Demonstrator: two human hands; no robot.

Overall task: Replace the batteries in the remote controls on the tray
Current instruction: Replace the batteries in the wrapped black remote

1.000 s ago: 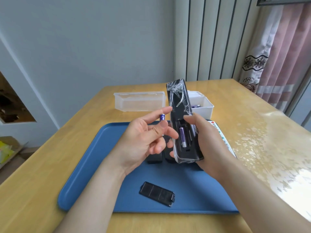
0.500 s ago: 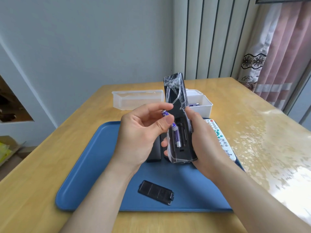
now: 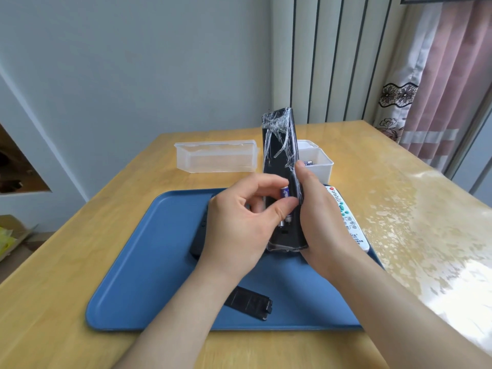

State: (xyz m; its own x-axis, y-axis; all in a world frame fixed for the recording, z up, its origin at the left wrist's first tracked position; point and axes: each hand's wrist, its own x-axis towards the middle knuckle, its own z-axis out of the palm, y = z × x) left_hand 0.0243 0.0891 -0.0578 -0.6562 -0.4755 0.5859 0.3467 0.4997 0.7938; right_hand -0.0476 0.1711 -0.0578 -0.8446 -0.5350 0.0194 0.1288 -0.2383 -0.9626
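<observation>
Black plastic-wrapped remote control [image 3: 279,155] upright in right hand [image 3: 322,222]; left hand [image 3: 239,222] pinches purple cylindrical battery [image 3: 284,193] into its compartment; pressing flat likely next.

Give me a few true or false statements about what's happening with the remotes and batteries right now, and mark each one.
1. The right hand holds the black remote roughly upright. True.
2. The left hand is empty. False: it pinches a purple battery at the black remote's open compartment.
3. The battery cover is fitted on the black remote. False: it lies loose on the blue tray, near its front edge.
4. A white remote lies at the blue tray's right side. True.
</observation>
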